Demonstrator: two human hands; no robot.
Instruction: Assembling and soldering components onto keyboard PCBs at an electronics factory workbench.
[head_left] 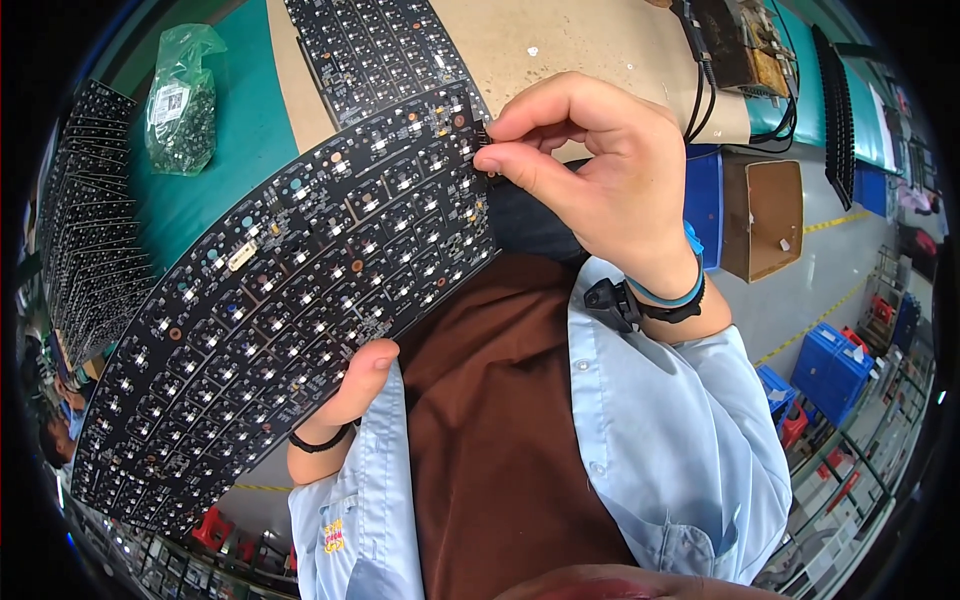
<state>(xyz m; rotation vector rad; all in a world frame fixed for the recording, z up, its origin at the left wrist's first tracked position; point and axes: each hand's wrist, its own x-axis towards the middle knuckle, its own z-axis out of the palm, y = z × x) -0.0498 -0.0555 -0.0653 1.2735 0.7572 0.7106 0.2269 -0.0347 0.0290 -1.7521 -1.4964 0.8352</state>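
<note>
A large black keyboard circuit board (300, 290), dotted with rows of small white parts, is tilted in front of my body. My left hand (360, 385) grips its near edge; the thumb lies over that edge and the other fingers are hidden beneath. At the board's right end, my right hand (610, 160) pinches thumb and forefinger together around a tiny dark piece at the edge. It is too small to name, and I cannot tell whether it is fixed to the board. Beyond, a second circuit board (385, 50) lies on the tan bench mat (560, 45).
Many similar boards (90, 220) stand stacked at the far left. Beside them a clear bag (182, 105) of small parts rests on the green bench top. Back right is a box-shaped device (745, 45) with black cables. An open cardboard box (772, 220) and blue crates (830, 370) stand at right.
</note>
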